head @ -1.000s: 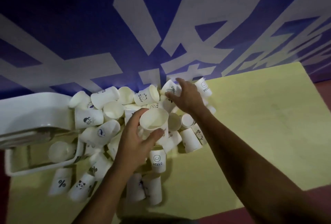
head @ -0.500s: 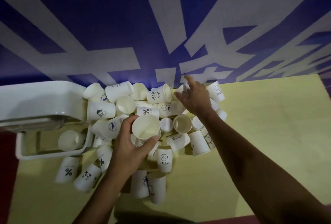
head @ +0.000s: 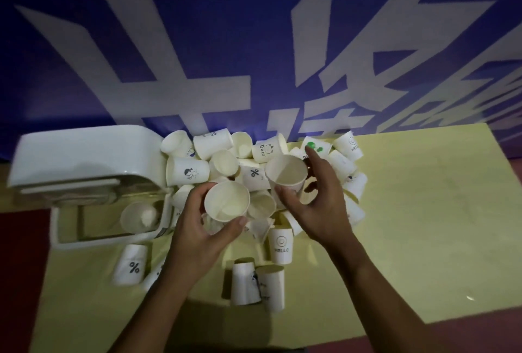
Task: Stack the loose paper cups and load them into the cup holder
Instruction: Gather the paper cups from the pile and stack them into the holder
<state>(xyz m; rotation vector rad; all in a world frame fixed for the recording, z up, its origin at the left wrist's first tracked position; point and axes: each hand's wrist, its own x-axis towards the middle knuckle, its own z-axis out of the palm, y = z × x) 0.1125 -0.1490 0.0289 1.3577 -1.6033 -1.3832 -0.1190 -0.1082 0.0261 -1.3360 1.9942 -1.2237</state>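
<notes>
Sprawling over the bench (head: 423, 225) at frame centre, beside the white holder (head: 84, 155) at left, the cups (head: 214, 141) look light, thin and easily crushed, so a loose grip round the wall below the rim suits. The left hand (head: 197, 234) curls round a near cup (head: 227, 201), mouth up; the right hand (head: 319, 206) grips a far cup (head: 286, 173) just beside it, tilted.

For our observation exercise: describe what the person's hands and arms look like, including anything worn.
The left hand and right hand are bare: no gloves, rings or watch show. Both forearms are uncovered down to the picture's edge, with no sleeve in sight.
</notes>
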